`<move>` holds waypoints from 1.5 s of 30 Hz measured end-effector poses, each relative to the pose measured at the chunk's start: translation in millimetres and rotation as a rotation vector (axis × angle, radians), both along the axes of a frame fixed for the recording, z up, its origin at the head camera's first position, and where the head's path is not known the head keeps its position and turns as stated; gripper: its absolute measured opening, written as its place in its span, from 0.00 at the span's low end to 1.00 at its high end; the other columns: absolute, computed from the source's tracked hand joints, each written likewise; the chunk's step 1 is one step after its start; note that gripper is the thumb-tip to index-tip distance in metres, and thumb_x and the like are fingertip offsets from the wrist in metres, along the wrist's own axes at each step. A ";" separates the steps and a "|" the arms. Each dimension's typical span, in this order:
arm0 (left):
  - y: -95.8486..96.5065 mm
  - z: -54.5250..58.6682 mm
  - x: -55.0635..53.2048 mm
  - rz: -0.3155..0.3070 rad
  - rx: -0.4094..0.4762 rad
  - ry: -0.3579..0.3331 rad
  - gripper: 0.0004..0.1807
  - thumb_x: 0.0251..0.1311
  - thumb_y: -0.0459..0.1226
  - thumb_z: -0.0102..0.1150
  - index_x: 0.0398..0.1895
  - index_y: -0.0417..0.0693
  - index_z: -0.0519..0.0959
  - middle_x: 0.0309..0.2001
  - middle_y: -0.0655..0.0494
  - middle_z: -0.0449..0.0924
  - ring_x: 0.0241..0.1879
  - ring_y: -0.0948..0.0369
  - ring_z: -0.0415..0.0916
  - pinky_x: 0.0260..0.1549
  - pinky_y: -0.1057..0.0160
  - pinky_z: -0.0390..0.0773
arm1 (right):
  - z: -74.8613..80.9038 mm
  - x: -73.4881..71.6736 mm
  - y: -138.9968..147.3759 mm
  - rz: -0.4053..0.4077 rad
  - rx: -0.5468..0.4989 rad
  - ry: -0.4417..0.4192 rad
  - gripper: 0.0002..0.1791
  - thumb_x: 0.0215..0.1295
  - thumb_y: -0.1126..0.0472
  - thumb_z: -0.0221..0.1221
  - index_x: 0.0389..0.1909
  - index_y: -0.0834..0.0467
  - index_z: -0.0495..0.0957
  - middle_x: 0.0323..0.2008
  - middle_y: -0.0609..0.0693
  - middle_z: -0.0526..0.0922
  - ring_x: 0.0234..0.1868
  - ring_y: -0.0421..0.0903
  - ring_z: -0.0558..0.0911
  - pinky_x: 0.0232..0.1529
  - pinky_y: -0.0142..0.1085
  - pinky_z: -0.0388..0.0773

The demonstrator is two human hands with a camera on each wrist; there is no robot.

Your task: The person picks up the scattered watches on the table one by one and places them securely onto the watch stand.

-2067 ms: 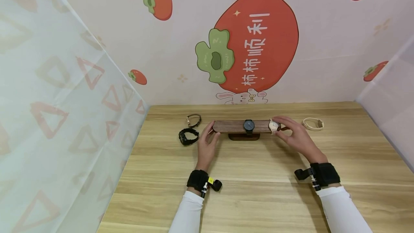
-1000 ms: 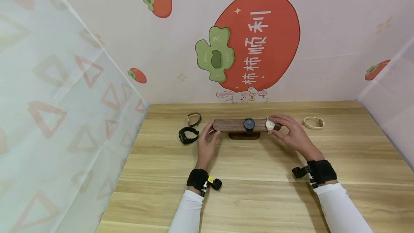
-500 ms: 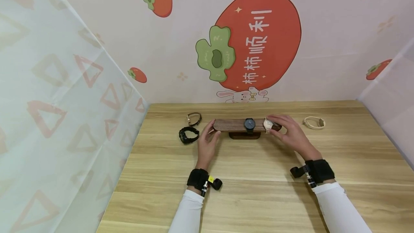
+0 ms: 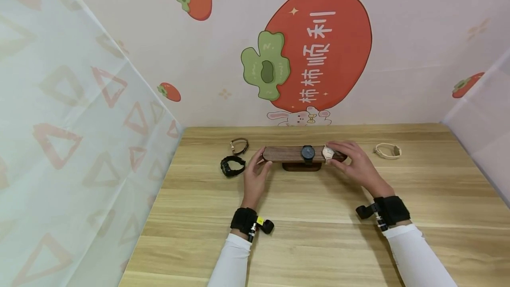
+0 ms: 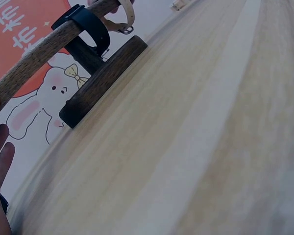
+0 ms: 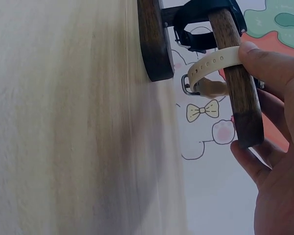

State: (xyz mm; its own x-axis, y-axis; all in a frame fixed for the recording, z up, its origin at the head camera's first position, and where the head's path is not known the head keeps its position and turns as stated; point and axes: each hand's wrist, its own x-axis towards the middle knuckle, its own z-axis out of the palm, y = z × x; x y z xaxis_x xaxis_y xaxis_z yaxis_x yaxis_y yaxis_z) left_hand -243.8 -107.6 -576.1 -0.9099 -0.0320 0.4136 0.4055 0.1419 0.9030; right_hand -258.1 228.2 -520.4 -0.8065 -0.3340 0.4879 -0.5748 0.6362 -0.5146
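Note:
A dark wooden watch stand stands near the back of the table, its long bar raised on a short post and base. My left hand holds the bar's left end between thumb and fingers. A black watch is looped round the bar right of its middle. To the right of that, my right hand pinches a pale-faced watch with a cream strap. This strap is buckled into a loop round the bar, and its lower part hangs below the wood.
Left of the stand lie a chunky black watch and a slim dark-strapped watch behind it. A cream watch rests at the back right. A printed wall closes off the table's back edge.
The pale-faced watch has slid left along the bar with my right hand, closer to the black watch, baring the bar's right end. My left hand stays at the left end.

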 end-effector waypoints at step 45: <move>0.4 0.9 0.2 0.010 0.003 -0.025 0.31 0.74 0.37 0.64 0.79 0.54 0.71 0.77 0.53 0.71 0.69 0.48 0.76 0.69 0.53 0.79 | -7.4 -1.9 -19.8 0.022 -0.044 0.088 0.32 0.59 0.71 0.76 0.66 0.63 0.81 0.63 0.63 0.84 0.64 0.65 0.75 0.64 0.62 0.71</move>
